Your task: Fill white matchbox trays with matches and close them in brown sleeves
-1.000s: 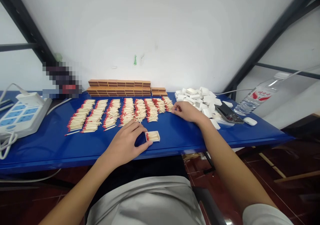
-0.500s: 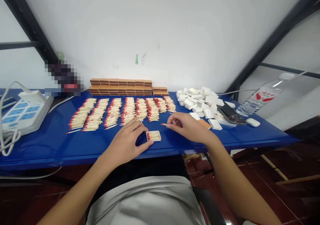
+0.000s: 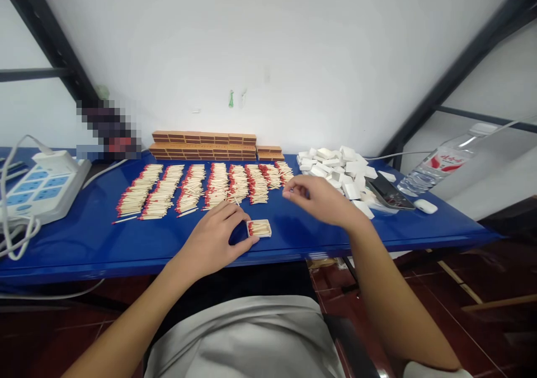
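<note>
A small white matchbox tray with red-headed matches in it lies near the table's front edge. My left hand steadies it, thumb at the near side and fingers at the left end. My right hand is over the table by the right end of the loose matches. Its thumb and index finger are pinched together; whether a match is between them cannot be made out. Several long piles of matches lie side by side behind my left hand.
Brown matchboxes are stacked along the wall. White trays are heaped at the right, near a dark phone, a white earbud case and a tilted water bottle. A power strip sits at the left.
My right hand has moved up and away from the tray toward the matches. The match that stuck out from its fingertips no longer shows. My left hand stays at the tray.
</note>
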`<state>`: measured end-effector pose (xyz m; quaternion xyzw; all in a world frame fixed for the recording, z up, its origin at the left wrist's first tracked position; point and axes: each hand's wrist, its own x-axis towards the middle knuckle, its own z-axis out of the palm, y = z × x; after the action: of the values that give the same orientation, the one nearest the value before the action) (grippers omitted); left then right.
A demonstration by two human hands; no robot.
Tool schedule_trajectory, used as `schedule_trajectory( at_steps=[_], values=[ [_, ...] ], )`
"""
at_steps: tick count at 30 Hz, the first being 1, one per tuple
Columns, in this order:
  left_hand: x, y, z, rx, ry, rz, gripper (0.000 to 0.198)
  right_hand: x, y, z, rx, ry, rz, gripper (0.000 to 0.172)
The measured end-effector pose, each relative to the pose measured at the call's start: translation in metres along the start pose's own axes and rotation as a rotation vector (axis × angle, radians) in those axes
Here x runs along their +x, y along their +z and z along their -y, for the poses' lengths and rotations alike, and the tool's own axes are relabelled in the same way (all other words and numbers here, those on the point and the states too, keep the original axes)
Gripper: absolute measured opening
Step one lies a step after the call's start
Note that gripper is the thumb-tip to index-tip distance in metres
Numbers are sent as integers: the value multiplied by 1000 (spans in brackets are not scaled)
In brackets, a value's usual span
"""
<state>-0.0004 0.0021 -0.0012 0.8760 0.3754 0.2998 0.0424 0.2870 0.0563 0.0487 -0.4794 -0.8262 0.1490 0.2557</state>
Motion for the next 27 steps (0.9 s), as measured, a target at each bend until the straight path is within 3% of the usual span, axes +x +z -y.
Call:
schedule_trajectory(
  at_steps=[2,6,15,18,22,27],
  values=[
    [0,0,0,2,-2,0,21,10,-6,-25,-51,85,-47,17],
    [0,0,0,4,-3,-1,21,24,0,-61,-77,190,33,14],
    [1,0,0,-7,3,-13,20,23,9,-66,-87,174,78,17],
    [0,0,0,-3,0,-8,21,15,5,-56,-18,160,73,23],
    [0,0,0,-5,3,-11,19,-3,4,-20,179,49,133,31],
    [0,0,0,-5,10,-17,21,-18,16,30,95,-38,196,19]
  ],
)
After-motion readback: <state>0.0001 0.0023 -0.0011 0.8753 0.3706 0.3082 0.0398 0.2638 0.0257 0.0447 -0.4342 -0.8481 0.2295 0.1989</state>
